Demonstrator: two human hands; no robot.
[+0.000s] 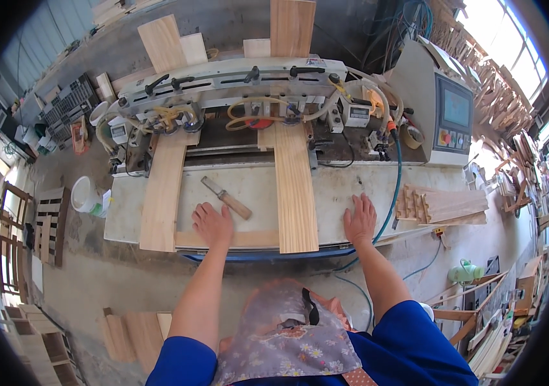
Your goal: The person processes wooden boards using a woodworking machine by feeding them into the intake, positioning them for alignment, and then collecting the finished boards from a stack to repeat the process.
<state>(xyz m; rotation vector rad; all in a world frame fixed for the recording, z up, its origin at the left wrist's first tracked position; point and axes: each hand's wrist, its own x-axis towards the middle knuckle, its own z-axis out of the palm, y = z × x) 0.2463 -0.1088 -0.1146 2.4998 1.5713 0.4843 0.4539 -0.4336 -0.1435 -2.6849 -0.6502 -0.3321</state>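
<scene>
- The big grey machine [236, 80] stands at the back of the work surface [255, 190]. Everything else here is told from that machine.
- The surface runs out in front of the machine, toward the person. It is pale and dusty.
- Two long wooden boards lie across it. The left board [164, 193] comes out from under the machine's left end. The right board [295, 193] comes out from under its middle. Both reach the front edge of the surface.
- A thin wooden strip [249, 239] lies along the front edge, far from the machine, and joins the two boards like the bottom of a frame.
- A control box with a screen [445, 116] sits at the machine's right end.
- A pile of cut wood pieces [445, 206] lies in front of that box.
- The left hand [213, 224] is open and lies flat, palm down, on the surface between the boards – just behind the strip. It grips nothing.
- The right hand [359, 219] is open too, flat on the surface right of the right board. It grips nothing.
- A chisel with a wooden handle [226, 197] lies between the machine and the left hand, close to the fingers.
- To do this well, I think both palms should press down evenly – and fingers should stay away from the machine's clamps and the chisel's sharp end.
</scene>
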